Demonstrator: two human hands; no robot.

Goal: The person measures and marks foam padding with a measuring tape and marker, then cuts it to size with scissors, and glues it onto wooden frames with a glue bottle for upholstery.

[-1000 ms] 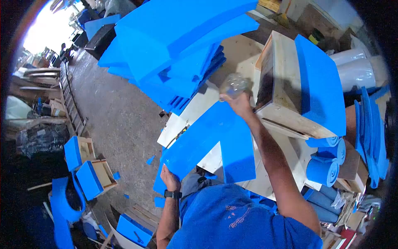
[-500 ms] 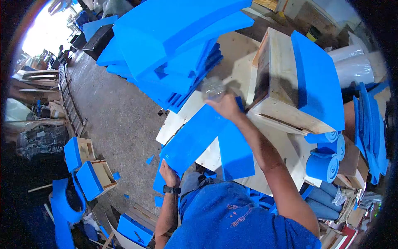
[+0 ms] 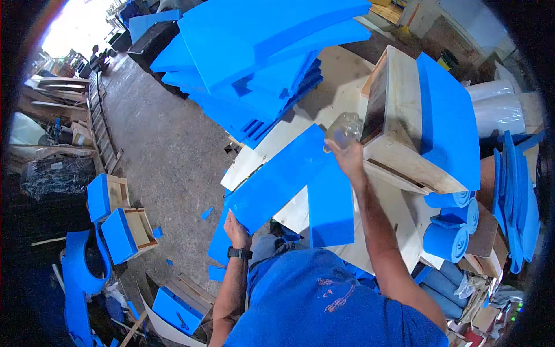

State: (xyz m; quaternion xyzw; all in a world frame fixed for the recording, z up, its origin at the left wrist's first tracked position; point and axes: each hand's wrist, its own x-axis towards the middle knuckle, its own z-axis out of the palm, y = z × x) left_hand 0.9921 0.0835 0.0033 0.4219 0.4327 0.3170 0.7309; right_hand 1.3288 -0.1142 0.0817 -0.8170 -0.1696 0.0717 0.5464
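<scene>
My right hand (image 3: 348, 159) is wrapped round a clear, yellowish container (image 3: 345, 128), held tilted over the far end of a long blue foam strip (image 3: 277, 173). At the strip's near end my left hand (image 3: 236, 229) grips its edge. A second blue foam piece (image 3: 330, 211) lies beside and partly under the strip on the pale wooden board (image 3: 376, 231). To the right of the container stands a wooden box frame (image 3: 396, 104) with a curved blue foam sheet (image 3: 445, 121) on its side.
A tall stack of blue foam sheets (image 3: 231, 52) rises at the far side. Rolled blue foam (image 3: 446, 240) sits at the right. Two foam-faced wooden boxes (image 3: 124, 234) stand on the floor (image 3: 156, 139) at the left, and scissors (image 3: 182, 320) lie on foam at the bottom left.
My right hand has moved right with the container, toward the box frame. The view has shifted slightly. My left hand stays at the strip's near end.
</scene>
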